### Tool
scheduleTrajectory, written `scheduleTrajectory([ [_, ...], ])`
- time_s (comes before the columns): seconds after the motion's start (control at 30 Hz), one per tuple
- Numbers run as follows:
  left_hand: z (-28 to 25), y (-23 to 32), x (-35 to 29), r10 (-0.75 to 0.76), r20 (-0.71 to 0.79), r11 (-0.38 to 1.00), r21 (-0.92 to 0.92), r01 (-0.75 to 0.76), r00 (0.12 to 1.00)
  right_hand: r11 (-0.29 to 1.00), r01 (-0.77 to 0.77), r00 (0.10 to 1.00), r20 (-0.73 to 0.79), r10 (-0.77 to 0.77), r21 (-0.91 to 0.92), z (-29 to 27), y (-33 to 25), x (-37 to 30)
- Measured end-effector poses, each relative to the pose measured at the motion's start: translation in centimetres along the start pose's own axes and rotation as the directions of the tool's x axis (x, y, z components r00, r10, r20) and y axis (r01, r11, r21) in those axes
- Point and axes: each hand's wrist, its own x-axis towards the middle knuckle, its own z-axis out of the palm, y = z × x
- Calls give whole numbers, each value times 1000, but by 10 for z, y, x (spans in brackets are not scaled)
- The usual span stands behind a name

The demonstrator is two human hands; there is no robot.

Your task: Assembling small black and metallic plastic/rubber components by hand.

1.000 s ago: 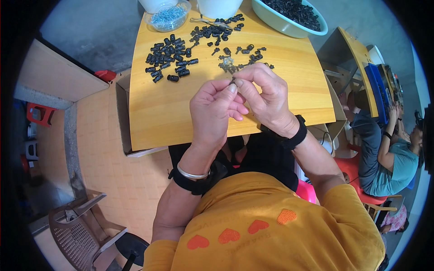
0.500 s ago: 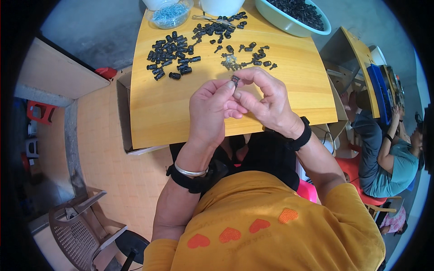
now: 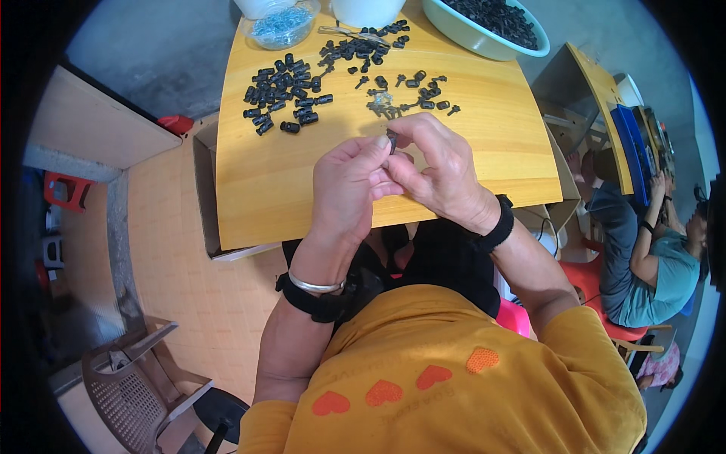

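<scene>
My left hand (image 3: 344,189) and my right hand (image 3: 442,170) meet above the near half of the wooden table (image 3: 287,181). Pinched between their fingertips is a small black plastic cord lock (image 3: 392,139), mostly covered by the fingers. Just beyond the hands lies a little heap of thin metal springs (image 3: 381,100). Loose black plungers and barrels (image 3: 427,94) are scattered around that heap. To the left, a group of black cord locks (image 3: 281,92) lies on the tabletop. Farther back is another pile of black parts (image 3: 355,51).
A clear bowl (image 3: 295,42) of bluish springs, a white container (image 3: 368,12) and a pale green basin (image 3: 484,50) of black parts line the far edge. Metal tweezers (image 3: 352,32) lie nearby. Another person (image 3: 658,280) sits at a bench on the right.
Both hands keep their pinch on the cord lock, which now shows less between the fingers. The right fingers have shifted slightly left. The whole view has moved a little.
</scene>
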Motion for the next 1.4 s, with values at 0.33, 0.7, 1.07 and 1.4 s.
scheduleTrajectory([
  [0.33, -3, -2, 3, -1, -12, 999, -46, 1, 1000, 998, 55, 998, -11, -56, -23, 6, -3, 1],
  [0.7, -20, 8, 17, 15, -1, 998, 63, -15, 1000, 996, -79, 997, 19, 79, 29, 3, -3, 1],
  [1.07, -79, 93, 105, 172, -476, 926, 377, 23, 862, 866, -369, 840, 276, 466, -338, -56, 92, 56],
  [1.4, -34, 82, 69, 165, -268, 930, 362, -60, 949, 861, -167, 856, 363, 369, -481, -20, 179, 120],
])
